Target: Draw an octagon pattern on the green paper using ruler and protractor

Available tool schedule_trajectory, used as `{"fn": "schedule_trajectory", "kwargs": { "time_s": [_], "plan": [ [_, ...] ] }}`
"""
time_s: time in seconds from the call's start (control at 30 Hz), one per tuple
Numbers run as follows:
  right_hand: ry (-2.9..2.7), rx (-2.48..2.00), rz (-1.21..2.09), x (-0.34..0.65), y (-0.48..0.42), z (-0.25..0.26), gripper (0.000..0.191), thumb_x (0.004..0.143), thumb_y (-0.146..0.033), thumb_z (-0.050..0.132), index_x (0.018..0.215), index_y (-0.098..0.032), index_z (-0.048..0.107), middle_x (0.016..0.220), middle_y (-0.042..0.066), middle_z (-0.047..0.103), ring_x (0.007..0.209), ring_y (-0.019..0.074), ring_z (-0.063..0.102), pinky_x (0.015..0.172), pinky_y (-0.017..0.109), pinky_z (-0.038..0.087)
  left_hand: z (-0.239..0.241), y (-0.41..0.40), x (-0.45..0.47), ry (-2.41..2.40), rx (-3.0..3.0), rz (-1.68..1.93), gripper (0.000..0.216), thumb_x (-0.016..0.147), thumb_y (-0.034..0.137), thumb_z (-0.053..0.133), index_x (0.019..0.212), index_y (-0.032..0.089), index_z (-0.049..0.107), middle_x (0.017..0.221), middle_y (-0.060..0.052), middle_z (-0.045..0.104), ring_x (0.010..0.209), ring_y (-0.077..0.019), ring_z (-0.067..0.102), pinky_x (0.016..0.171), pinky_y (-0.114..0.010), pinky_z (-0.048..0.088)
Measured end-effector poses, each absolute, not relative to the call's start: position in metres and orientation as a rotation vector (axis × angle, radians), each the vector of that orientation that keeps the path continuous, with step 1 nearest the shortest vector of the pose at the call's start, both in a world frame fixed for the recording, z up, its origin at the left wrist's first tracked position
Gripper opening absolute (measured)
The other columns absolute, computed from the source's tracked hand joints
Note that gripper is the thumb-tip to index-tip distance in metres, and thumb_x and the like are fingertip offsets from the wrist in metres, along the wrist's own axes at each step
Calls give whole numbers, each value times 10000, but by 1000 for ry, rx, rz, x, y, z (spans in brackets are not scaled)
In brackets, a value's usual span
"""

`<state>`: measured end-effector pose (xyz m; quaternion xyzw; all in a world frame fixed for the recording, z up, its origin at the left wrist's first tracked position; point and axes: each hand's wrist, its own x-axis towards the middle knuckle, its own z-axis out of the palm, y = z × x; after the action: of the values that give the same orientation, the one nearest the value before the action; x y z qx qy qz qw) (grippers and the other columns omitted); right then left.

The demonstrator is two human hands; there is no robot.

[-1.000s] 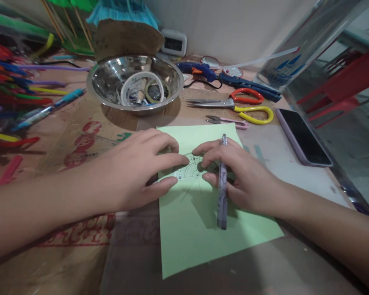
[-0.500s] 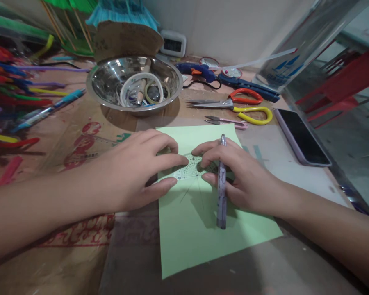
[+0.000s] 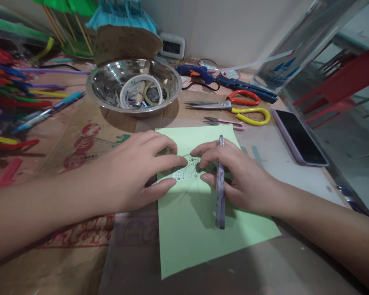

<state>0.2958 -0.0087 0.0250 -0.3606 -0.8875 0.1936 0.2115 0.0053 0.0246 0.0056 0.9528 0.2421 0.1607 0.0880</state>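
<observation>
A light green paper sheet (image 3: 199,233) lies on the table in front of me, with thin pencil lines drawn on it. A small clear protractor (image 3: 189,170) rests on the sheet's upper half. My left hand (image 3: 135,172) presses fingertips on the protractor's left side, thumb on the paper's edge. My right hand (image 3: 236,176) pinches the protractor's right side while a purple pen (image 3: 220,186) lies tucked between its fingers, pointing toward me.
A steel bowl (image 3: 110,84) with tape rolls stands behind the sheet. Scissors (image 3: 233,104) with red and yellow handles, small pink snips (image 3: 224,122), a blue glue gun (image 3: 199,73) and a phone (image 3: 298,137) lie to the right. Coloured sticks and pens (image 3: 15,94) crowd the left.
</observation>
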Motion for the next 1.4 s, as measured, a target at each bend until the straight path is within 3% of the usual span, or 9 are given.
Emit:
{"fn": "schedule_trajectory", "kwargs": {
  "time_s": [1.4],
  "plan": [
    [-2475, -979, 521, 296, -7, 23, 111, 1029, -142, 607, 1094, -231, 595, 1313, 136, 780, 1134, 320, 705, 966, 465, 496, 6, 25, 8, 689, 2847, 558, 295, 1153, 345, 533, 1304, 245, 765, 1222, -105, 668, 1094, -323, 632, 941, -483, 467]
  ]
}}
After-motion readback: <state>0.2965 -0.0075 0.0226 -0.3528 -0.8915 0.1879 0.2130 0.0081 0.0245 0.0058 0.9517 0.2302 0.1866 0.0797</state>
